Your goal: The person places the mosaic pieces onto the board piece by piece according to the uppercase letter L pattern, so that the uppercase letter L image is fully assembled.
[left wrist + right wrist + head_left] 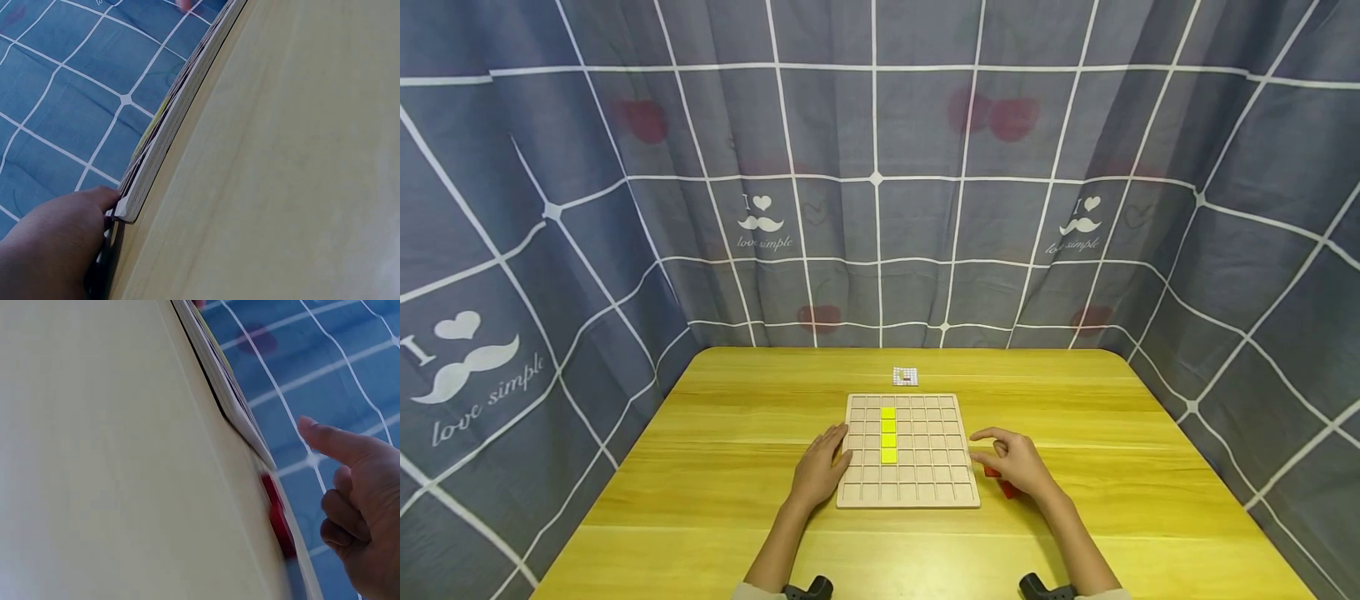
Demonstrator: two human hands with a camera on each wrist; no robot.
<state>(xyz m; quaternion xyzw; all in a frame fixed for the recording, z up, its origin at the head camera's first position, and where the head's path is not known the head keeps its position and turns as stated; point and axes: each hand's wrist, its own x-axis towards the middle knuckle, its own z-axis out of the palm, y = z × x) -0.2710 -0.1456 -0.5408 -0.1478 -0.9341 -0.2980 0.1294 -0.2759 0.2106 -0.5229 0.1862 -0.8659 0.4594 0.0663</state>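
Observation:
A pale wooden grid board [932, 473] lies flat on the table. Four-sided yellow squares [888, 442] form one column in its upper middle. My left hand [817, 471] rests along the board's left edge; its thumb touches the rim [140, 187] in the left wrist view. Just off the right edge hovers my right hand [1022, 467], index finger and thumb apart with nothing between them, the other fingers curled in. Red pieces [1009, 490] lie on the table partly beneath that hand. They look blurred red [281, 528] in the right wrist view.
Behind the board lies a small card [905, 377] printed with a grid pattern. The wood-grain table [700, 492] reaches to a dark checked curtain [917, 225] at the back and on both sides.

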